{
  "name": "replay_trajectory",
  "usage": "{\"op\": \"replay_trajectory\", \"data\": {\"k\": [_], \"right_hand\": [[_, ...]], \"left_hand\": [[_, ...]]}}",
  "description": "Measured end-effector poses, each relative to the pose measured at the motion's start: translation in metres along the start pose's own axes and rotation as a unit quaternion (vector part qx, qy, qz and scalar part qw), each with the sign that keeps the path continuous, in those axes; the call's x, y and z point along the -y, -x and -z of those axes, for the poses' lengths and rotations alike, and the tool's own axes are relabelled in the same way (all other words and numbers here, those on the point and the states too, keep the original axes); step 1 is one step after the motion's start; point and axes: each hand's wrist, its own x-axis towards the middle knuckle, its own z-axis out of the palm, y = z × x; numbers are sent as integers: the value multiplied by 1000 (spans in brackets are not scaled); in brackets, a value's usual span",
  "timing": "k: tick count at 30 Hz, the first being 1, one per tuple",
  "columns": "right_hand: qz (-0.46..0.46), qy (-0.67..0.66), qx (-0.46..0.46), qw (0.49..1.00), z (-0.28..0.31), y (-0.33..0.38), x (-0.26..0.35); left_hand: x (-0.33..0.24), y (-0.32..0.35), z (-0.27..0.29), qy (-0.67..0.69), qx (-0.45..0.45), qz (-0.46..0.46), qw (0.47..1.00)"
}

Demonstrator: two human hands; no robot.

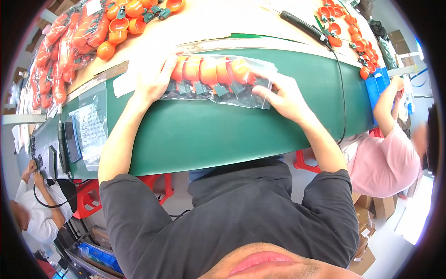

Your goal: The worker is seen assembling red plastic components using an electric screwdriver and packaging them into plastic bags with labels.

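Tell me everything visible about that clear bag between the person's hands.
The clear bag looks like thin, shiny, wrinkled plastic. Inside, rounded orange cups sit in a row, with dark fittings along the near side. It stretches left to right over the green tabletop, near its far edge. The left hand touches its left end, the right hand its right. I can't tell whether it's sealed.

We have room to pass over the green tabletop (223,135) nearer than the clear bag (251,99). On the right a black cable (344,93) crosses our path; at far left, heaped orange-filled bags (68,46) block us.
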Motion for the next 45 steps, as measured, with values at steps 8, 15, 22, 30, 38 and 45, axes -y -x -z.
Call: {"op": "replay_trajectory", "data": {"k": [8, 15, 22, 30, 38, 45], "right_hand": [[125, 37, -39, 991, -14, 6, -33], [244, 114, -72, 960, -10, 9, -36], [214, 98, -118, 965, 15, 45, -52], [222, 75, -133, 963, 27, 44, -45], [218, 49, -163, 961, 42, 49, -43], [328, 82, -191, 922, 50, 32, 13]], "left_hand": [[43, -11, 21, 185, -25, 198, 962], [-18, -10, 31, -61, 104, -161, 980], [69, -18, 44, -297, -66, -8, 952], [170, 0, 79, -389, -61, 174, 903], [146, 13, 135, -280, -12, 128, 951], [-39, -14, 120, 64, 157, 33, 985]]}}
